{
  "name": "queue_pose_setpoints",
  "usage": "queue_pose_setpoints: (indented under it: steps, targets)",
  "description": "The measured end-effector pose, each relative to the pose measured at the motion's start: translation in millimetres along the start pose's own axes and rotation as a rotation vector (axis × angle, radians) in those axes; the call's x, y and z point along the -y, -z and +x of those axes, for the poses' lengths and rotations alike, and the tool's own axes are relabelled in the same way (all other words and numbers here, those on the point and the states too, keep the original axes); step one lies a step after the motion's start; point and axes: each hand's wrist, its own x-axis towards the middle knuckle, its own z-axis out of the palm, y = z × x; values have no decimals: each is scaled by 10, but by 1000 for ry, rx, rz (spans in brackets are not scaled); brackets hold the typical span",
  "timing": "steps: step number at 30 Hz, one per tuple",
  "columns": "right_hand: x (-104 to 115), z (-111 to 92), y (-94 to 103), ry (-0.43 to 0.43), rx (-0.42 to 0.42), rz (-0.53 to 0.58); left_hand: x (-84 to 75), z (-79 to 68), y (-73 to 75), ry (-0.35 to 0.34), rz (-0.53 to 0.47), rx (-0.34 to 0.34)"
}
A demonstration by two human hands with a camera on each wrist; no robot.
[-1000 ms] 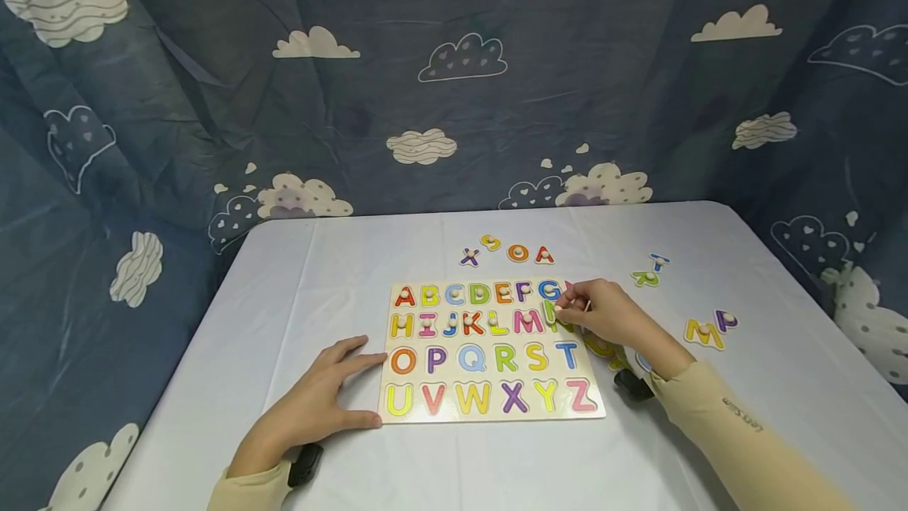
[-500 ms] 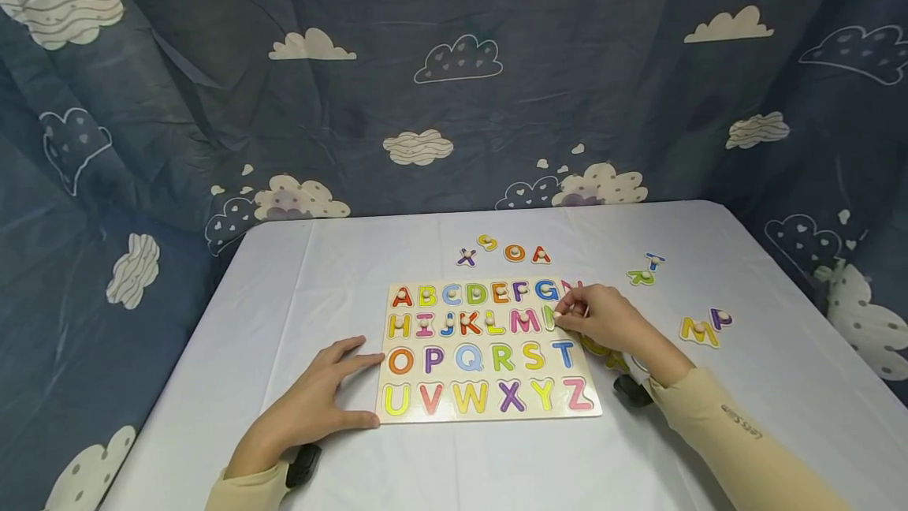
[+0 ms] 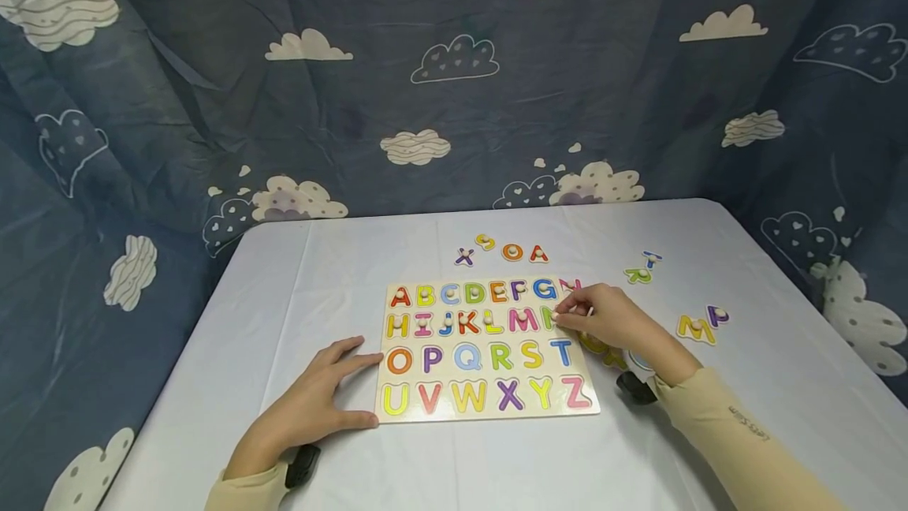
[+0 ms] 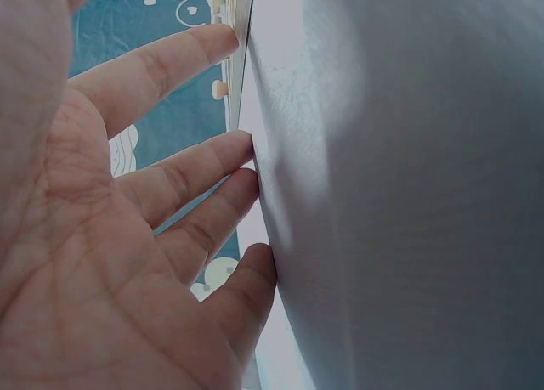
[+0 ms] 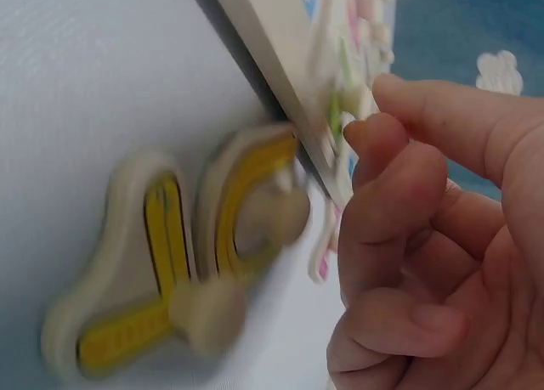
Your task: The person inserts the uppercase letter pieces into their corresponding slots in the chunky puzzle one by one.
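The left hand (image 3: pixel 315 391), fingers spread, touches the letter board (image 3: pixel 454 340), seemingly steadying it while the right hand (image 3: pixel 603 315) pinches the green N (image 3: pixel 547 317) by its knob.

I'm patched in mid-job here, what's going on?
A person's right hand appears to pinch the green N piece at the end of the alphabet board's second row; I can't tell whether it's fully seated. The left hand touches the board's left edge. Knobbed letters A to M fill their spots, the bottom two rows show no knobs, and orange O piece lies loose beyond.
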Motion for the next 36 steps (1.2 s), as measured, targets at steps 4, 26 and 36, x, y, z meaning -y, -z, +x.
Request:
queue_pose_setpoints:
  steps: [4,26,36]
  targets:
    - [-53,-109,121,-13,-3,13,-2,-1,3,1,1,3]
    - [-748,-912,318,-151,-207,-7,-18,-1,2,-22,2,-2]
    - [-924,-744,516,-172,-239,1,3,-3,-7,-20,4,-7]
